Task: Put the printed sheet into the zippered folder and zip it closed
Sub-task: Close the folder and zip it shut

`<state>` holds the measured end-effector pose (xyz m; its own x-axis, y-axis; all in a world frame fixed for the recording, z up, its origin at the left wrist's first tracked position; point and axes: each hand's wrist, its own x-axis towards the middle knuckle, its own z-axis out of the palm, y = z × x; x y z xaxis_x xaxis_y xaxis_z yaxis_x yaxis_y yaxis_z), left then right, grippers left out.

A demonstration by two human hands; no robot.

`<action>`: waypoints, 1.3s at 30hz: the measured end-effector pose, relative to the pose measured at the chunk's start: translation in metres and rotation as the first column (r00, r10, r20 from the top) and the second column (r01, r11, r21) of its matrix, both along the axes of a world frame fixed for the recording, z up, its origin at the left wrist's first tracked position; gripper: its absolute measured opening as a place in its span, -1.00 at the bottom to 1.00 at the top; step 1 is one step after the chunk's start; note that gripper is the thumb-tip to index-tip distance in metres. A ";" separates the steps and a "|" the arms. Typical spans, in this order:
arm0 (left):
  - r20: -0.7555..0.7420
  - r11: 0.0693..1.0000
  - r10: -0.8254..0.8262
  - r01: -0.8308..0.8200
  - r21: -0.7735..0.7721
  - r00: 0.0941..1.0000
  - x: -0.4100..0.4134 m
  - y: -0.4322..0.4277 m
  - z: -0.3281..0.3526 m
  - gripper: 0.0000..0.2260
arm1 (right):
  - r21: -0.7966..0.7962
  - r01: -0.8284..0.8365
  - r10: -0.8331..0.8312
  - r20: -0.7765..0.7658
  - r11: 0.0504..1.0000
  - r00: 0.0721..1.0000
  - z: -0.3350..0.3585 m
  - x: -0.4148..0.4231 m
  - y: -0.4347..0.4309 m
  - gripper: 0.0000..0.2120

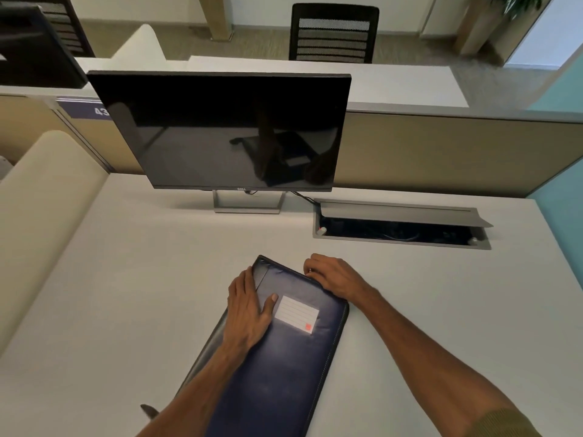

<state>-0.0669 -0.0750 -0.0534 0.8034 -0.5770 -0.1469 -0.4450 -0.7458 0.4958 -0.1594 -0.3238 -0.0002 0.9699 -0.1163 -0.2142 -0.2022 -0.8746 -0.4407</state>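
A dark blue zippered folder (284,367) lies flat on the white desk, running from the near edge toward the monitor, with a white lined label (296,313) on its cover. My left hand (249,313) lies flat on the cover along the folder's left edge, fingers spread. My right hand (331,275) is at the folder's far right edge with its fingertips pinched on what looks like the zipper pull. The far left corner of the folder gapes slightly. No printed sheet is visible; whether it is inside I cannot tell.
A dark monitor (227,130) on a stand rises behind the folder. To the right is an open cable hatch (400,228) in the desk (142,279). A beige partition (441,152) backs the desk. A small dark object (150,411) lies near the left forearm.
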 end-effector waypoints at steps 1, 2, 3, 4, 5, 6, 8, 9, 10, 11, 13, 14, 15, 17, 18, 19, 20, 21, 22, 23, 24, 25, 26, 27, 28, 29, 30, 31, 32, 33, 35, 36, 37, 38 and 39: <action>-0.001 1.000 -0.011 0.011 -0.012 1.000 -0.002 -0.001 -0.002 -0.21 | 0.010 -0.008 0.008 0.006 1.000 1.000 0.000 0.009 0.003 -0.78; -0.003 0.999 -0.021 0.021 -0.024 1.000 -0.003 -0.002 -0.004 -0.23 | 0.021 -0.009 0.009 0.015 1.000 1.000 0.000 0.018 0.006 -0.79; -0.008 0.999 -0.029 0.028 -0.036 1.000 -0.004 -0.002 -0.005 -0.24 | 0.032 -0.008 0.008 0.020 0.999 1.000 -0.001 0.026 0.009 -0.80; -0.015 0.998 -0.032 0.032 -0.048 0.999 -0.005 -0.003 -0.007 -0.25 | 0.043 -0.006 0.005 0.021 0.999 1.000 -0.002 0.034 0.012 -0.80; -0.024 0.998 -0.033 0.031 -0.059 0.999 -0.006 -0.003 -0.008 -0.25 | 0.053 0.000 -0.001 0.019 0.999 1.000 -0.003 0.042 0.015 -0.80; -0.029 0.997 -0.032 0.030 -0.069 0.999 -0.006 -0.004 -0.008 -0.25 | 0.064 0.010 -0.011 0.015 0.998 1.000 -0.004 0.049 0.018 -0.80; -0.036 0.996 -0.029 0.026 -0.081 0.999 -0.007 -0.004 -0.008 -0.25 | 0.087 0.038 -0.039 0.007 0.995 0.999 -0.006 0.062 0.023 -0.79; -0.039 0.996 -0.028 0.025 -0.085 0.999 -0.007 -0.004 -0.007 -0.24 | 0.098 0.050 -0.050 0.007 0.994 0.999 -0.006 0.068 0.026 -0.78; -0.040 0.996 -0.028 0.024 -0.089 0.999 -0.008 -0.004 -0.007 -0.24 | 0.107 0.058 -0.059 0.012 0.993 0.998 -0.006 0.073 0.029 -0.77; -0.043 0.996 -0.027 0.023 -0.091 0.999 -0.008 -0.004 -0.007 -0.24 | 0.114 0.062 -0.065 0.018 0.991 0.998 -0.006 0.078 0.031 -0.76; -0.062 0.995 -0.019 0.013 -0.095 0.998 -0.008 -0.004 -0.006 -0.24 | 0.118 0.060 -0.063 0.025 0.991 0.998 -0.007 0.086 0.035 -0.76; -0.071 0.995 -0.014 0.008 -0.095 0.997 -0.009 -0.005 -0.005 -0.23 | 0.113 0.058 -0.061 0.024 0.992 0.998 -0.007 0.088 0.037 -0.76; -0.077 0.996 -0.012 0.005 -0.093 0.997 -0.009 -0.004 -0.005 -0.23 | 0.105 0.060 -0.063 0.021 0.993 0.998 -0.008 0.090 0.038 -0.77; -0.102 0.996 -0.009 0.001 -0.084 0.995 -0.009 -0.004 -0.006 -0.23 | 0.090 0.070 -0.072 0.015 0.993 0.997 -0.009 0.090 0.039 -0.77; -0.120 0.997 -0.005 -0.004 -0.082 0.993 -0.010 -0.004 -0.006 -0.22 | 0.082 0.074 -0.075 0.013 0.994 0.997 -0.009 0.090 0.039 -0.77; -0.136 0.997 -0.002 -0.009 -0.082 0.991 -0.010 -0.004 -0.007 -0.22 | 0.076 0.078 -0.079 0.011 0.994 0.997 -0.009 0.090 0.040 -0.77; -0.141 0.997 -0.002 -0.009 -0.081 0.990 -0.010 -0.004 -0.008 -0.23 | 0.071 0.087 -0.088 0.011 0.994 0.996 -0.008 0.089 0.040 -0.78; -0.138 0.997 -0.006 -0.005 -0.078 0.990 -0.010 -0.003 -0.008 -0.23 | 0.068 0.102 -0.103 0.011 0.992 0.995 -0.006 0.089 0.040 -0.79; -0.138 0.997 -0.010 0.000 -0.074 0.990 -0.010 -0.003 -0.009 -0.23 | 0.065 0.126 -0.128 0.014 0.990 0.992 -0.004 0.088 0.041 -0.79; -0.141 0.998 -0.010 0.001 -0.069 0.990 -0.009 -0.002 -0.008 -0.23 | 0.061 0.163 -0.165 0.020 0.985 0.986 -0.002 0.087 0.043 -0.79; -0.132 0.998 -0.010 0.002 -0.060 0.991 -0.008 0.000 -0.007 -0.23 | 0.061 0.217 -0.219 0.028 0.974 0.975 -0.001 0.083 0.045 -0.78; -0.102 0.999 -0.013 0.009 -0.043 0.995 -0.006 0.001 -0.005 -0.24 | 0.064 0.282 -0.285 0.040 0.957 0.958 0.000 0.078 0.049 -0.77; -0.064 1.000 -0.021 0.020 -0.018 0.998 -0.005 0.004 -0.003 -0.27 | 0.064 0.344 -0.348 0.060 0.937 0.936 0.000 0.070 0.054 -0.75; -0.034 1.000 -0.027 0.027 0.007 0.999 -0.003 0.007 0.000 -0.30 | 0.048 0.398 -0.400 0.090 0.916 0.912 -0.001 0.059 0.060 -0.73; -0.013 0.999 -0.022 0.022 0.028 1.000 -0.002 0.010 0.003 -0.34 | 0.017 0.448 -0.447 0.121 0.894 0.887 -0.003 0.046 0.068 -0.72; 0.001 0.999 -0.003 0.003 0.047 1.000 -0.001 0.015 0.006 -0.38 | -0.015 0.507 -0.500 0.147 0.862 0.853 -0.006 0.031 0.078 -0.70; 0.012 0.997 0.025 -0.026 0.066 1.000 -0.002 0.021 0.010 -0.41 | -0.031 0.584 -0.572 0.166 0.811 0.803 -0.008 0.013 0.089 -0.68; 0.019 0.994 0.056 -0.058 0.088 0.998 -0.003 0.027 0.014 -0.45 | -0.032 0.672 -0.658 0.172 0.740 0.733 -0.009 -0.005 0.101 -0.63; 0.025 0.990 0.086 -0.088 0.110 0.996 -0.005 0.033 0.017 -0.50 | -0.026 0.759 -0.745 0.167 0.651 0.645 -0.010 -0.023 0.113 -0.57; 0.028 0.985 0.110 -0.113 0.131 0.994 -0.008 0.040 0.021 -0.55 | -0.018 0.831 -0.820 0.154 0.556 0.551 -0.012 -0.042 0.124 -0.50; 0.012 0.977 0.149 -0.149 0.155 0.989 -0.017 0.054 0.028 -0.61 | 0.044 0.928 -0.924 0.120 0.371 0.364 -0.015 -0.076 0.145 -0.47; -0.006 0.974 0.170 -0.167 0.155 0.985 -0.022 0.060 0.030 -0.63 | 0.086 0.950 -0.952 0.093 0.299 0.292 -0.016 -0.091 0.154 -0.50; -0.018 0.971 0.192 -0.187 0.151 0.981 -0.029 0.067 0.033 -0.64 | 0.116 0.960 -0.966 0.070 0.256 0.249 -0.017 -0.105 0.164 -0.54; -0.021 0.968 0.208 -0.203 0.146 0.978 -0.035 0.072 0.034 -0.65 | 0.134 0.962 -0.971 0.052 0.236 0.231 -0.017 -0.115 0.173 -0.58; -0.020 0.967 0.215 -0.210 0.142 0.976 -0.041 0.077 0.036 -0.66 | 0.149 0.962 -0.973 0.032 0.229 0.227 -0.016 -0.123 0.181 -0.62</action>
<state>-0.1084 0.0016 -0.0172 0.8986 -0.3653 -0.2432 -0.2530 -0.8840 0.3930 -0.2826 -0.1425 -0.0160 0.1409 -0.9700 -0.1981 -0.8200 -0.0022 -0.5723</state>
